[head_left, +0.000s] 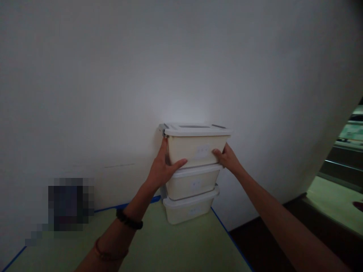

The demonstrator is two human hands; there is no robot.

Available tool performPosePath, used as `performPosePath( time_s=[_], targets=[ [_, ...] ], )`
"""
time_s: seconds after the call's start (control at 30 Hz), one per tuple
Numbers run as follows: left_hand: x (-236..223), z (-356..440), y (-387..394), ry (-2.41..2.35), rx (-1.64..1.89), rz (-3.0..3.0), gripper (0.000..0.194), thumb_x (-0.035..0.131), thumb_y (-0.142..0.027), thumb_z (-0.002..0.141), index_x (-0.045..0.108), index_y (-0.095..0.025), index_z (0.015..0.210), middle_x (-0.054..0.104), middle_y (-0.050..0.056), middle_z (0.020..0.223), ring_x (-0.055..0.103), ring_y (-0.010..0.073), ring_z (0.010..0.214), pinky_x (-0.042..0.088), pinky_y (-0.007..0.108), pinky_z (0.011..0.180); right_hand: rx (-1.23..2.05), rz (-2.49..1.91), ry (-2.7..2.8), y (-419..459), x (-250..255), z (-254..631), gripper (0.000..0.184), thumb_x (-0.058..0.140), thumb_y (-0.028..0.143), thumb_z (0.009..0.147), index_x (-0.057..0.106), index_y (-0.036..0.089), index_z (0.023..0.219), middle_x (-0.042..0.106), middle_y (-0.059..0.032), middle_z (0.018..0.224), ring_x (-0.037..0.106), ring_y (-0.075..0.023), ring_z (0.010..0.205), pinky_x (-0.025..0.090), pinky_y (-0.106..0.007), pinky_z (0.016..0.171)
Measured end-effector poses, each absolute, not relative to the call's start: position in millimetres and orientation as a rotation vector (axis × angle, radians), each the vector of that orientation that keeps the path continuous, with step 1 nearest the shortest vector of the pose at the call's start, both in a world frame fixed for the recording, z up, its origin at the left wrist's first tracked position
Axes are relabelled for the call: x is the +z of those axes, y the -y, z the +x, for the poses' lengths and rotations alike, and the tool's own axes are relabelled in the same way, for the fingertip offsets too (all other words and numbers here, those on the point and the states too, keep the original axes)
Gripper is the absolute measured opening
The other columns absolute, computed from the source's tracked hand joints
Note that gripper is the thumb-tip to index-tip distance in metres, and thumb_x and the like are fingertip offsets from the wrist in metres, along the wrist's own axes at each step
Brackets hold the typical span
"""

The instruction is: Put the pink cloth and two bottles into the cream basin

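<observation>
Both of my hands grip the top storage box [187, 145], a cream plastic bin with a white lid [198, 131]. My left hand [163, 166] holds its left side, thumb along the lower front and fingers up near the grey latch [162, 128]. On the opposite side, my right hand [228, 158] has its thumb on the front, while its other fingers are hidden behind the box. Directly below are a middle box [181, 187] and a bottom box [181, 214], stacked. Whether the top box rests fully on the middle lid, I cannot tell.
The stack stands at the back right of a pale green table [159, 241] edged with blue tape [224, 223]. Behind it rises a white wall [113, 94]. A pixelated dark patch [66, 204] covers something at the left. Dark floor [272, 241] lies to the right.
</observation>
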State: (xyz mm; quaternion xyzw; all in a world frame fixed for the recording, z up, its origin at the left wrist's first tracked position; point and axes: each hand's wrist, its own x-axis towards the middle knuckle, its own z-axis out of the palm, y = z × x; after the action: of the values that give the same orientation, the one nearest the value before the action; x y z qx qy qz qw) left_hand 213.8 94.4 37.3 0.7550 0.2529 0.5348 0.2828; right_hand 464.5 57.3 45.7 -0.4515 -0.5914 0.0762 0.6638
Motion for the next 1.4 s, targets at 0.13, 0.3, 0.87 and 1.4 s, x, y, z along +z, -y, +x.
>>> performPosePath(
  time_s=[0.13, 0.3, 0.87, 1.4],
  targets=[
    [27.5, 217.2, -97.4, -0.582, 1.473, 1.996, 0.094, 0.066, -0.041, 0.076, 0.008, -0.019, 0.147, 0.017, 0.013, 0.154, 0.023, 0.0262, 0.139, 0.019, 0.044, 0.114, 0.168, -1.042, 1.275, -61.1, 30.4, 463.9, 0.058, 0.066, 0.057, 0.069, 0.057, 0.02, 0.111, 0.066, -0.0104, 0.112, 0.058, -0.0269, 0.105, 0.043, -0.044, 0.094],
    [-16.7, 210.9, -94.5, -0.681, 1.58, 1.879, 0.071, 0.049, -0.051, 0.085, 0.024, -0.019, 0.143, 0.022, 0.011, 0.153, 0.017, 0.0232, 0.141, 0.012, 0.04, 0.116, 0.214, -1.065, 1.126, -46.2, -12.2, 461.3, 0.057, 0.037, 0.065, 0.084, 0.052, 0.026, 0.123, 0.055, -0.0054, 0.133, 0.047, -0.0219, 0.125, 0.034, -0.043, 0.105],
    [-127.8, 217.3, -78.4, -0.955, 1.421, 1.501, 0.043, 0.036, -0.037, 0.089, 0.039, -0.027, 0.13, 0.021, 0.003, 0.154, 0.015, 0.0252, 0.142, 0.018, 0.045, 0.115, 0.557, -1.013, 0.686, -50.2, -161.5, 440.3, 0.031, 0.055, 0.032, 0.09, 0.055, 0.017, 0.116, 0.059, -0.0074, 0.117, 0.06, -0.0216, 0.098, 0.052, -0.042, 0.081],
    [-129.8, 203.3, -49.0, -0.857, 1.426, 1.594, 0.05, 0.043, -0.045, 0.086, 0.037, -0.02, 0.129, 0.017, 0.012, 0.153, 0.015, 0.0269, 0.141, 0.012, 0.047, 0.115, 0.509, -1.209, 0.706, -9.0, -140.4, 454.8, 0.031, 0.055, 0.031, 0.09, 0.055, 0.017, 0.117, 0.058, -0.008, 0.118, 0.06, -0.0209, 0.097, 0.052, -0.041, 0.081]
  ],
)
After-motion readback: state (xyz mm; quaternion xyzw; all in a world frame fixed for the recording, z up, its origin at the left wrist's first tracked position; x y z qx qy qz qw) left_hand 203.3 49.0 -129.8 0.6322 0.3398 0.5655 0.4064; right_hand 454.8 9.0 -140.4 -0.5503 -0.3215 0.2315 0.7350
